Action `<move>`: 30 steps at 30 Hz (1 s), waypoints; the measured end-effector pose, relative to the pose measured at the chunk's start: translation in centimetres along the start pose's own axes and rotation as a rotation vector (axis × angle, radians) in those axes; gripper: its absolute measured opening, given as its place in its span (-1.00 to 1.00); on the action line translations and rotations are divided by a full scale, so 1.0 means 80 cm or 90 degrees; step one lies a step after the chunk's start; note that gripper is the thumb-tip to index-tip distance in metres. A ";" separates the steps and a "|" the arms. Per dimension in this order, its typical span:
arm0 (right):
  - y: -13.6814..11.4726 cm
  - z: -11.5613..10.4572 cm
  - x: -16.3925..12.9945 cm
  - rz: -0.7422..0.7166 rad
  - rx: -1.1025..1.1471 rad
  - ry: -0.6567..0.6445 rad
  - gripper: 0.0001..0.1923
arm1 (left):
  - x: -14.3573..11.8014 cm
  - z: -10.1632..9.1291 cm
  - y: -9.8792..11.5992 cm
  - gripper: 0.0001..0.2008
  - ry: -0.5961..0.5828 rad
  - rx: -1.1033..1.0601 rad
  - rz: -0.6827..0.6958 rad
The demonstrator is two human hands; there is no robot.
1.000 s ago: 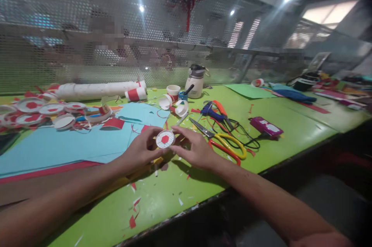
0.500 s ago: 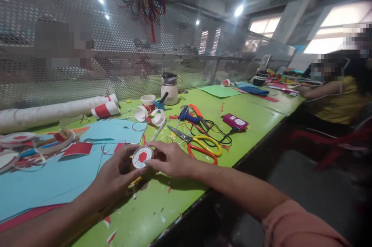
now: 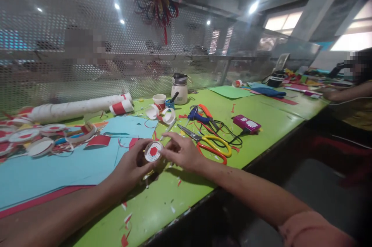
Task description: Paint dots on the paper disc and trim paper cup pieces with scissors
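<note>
My left hand (image 3: 138, 161) is closed around a small round paper cup bottom (image 3: 152, 151), white with dark dots and a red hexagon in its middle. My right hand (image 3: 183, 152) is just right of it, thumb tip at the rim and index finger stretched out above; its other fingers are partly hidden. Yellow-and-red-handled scissors (image 3: 213, 146) lie open behind the right hand. Beyond them is a blue-and-orange glue gun (image 3: 199, 115) with a black cable. Curled paper cup pieces (image 3: 168, 116) lie behind my hands.
On the green table (image 3: 197, 204) are paper scraps, blue paper sheets (image 3: 72, 169), a long white roll (image 3: 78, 107), a paper cup (image 3: 159, 101), a bottle (image 3: 179, 88) and a purple box (image 3: 246, 123). A metal mesh panel (image 3: 116, 72) stands behind. Another person (image 3: 354, 99) sits at far right.
The view has swung left, so everything shifts right in the picture. My right thumb has drawn back from the cup bottom's face to its edge, and the index finger has lifted away.
</note>
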State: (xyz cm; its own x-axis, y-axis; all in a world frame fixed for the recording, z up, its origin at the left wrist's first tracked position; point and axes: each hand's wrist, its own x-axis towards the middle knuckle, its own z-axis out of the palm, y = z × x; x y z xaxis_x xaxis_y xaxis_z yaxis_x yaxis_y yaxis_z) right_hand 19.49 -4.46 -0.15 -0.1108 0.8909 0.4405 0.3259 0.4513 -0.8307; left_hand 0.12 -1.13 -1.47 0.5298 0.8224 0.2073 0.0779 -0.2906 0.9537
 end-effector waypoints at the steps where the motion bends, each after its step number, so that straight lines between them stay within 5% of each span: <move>1: -0.002 -0.007 0.003 -0.002 -0.007 0.041 -0.56 | 0.000 0.001 0.001 -0.54 0.006 -0.011 -0.017; 7: -0.032 -0.090 0.029 0.008 -0.069 0.267 -0.69 | 0.003 0.000 -0.003 -0.55 0.009 -0.006 -0.003; 12: -0.027 -0.170 0.031 0.042 -0.249 0.290 -0.70 | 0.001 -0.001 0.003 -0.55 -0.039 0.012 -0.026; 15: -0.014 -0.196 0.005 0.109 -0.384 0.224 -0.73 | 0.002 -0.002 -0.001 -0.50 -0.031 0.017 -0.019; 21: -0.009 -0.160 -0.059 0.159 -0.549 -0.068 -0.83 | 0.007 -0.006 -0.011 -0.48 -0.035 0.052 -0.004; 27: -0.005 -0.143 -0.045 0.243 -0.624 -0.201 -0.21 | 0.014 -0.017 0.018 -0.56 0.007 0.056 0.046; 30: 0.002 -0.146 -0.028 0.296 -0.634 -0.236 -0.12 | 0.017 -0.024 0.040 -0.57 0.042 0.057 0.097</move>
State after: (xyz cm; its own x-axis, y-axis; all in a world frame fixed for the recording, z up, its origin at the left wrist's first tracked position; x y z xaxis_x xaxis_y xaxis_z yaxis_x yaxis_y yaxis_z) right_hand 30.78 -6.97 2.72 -0.0015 0.9950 -0.1002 0.9838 -0.0165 -0.1787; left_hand -0.53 0.02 2.27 0.4843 0.7952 0.3648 0.0776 -0.4543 0.8875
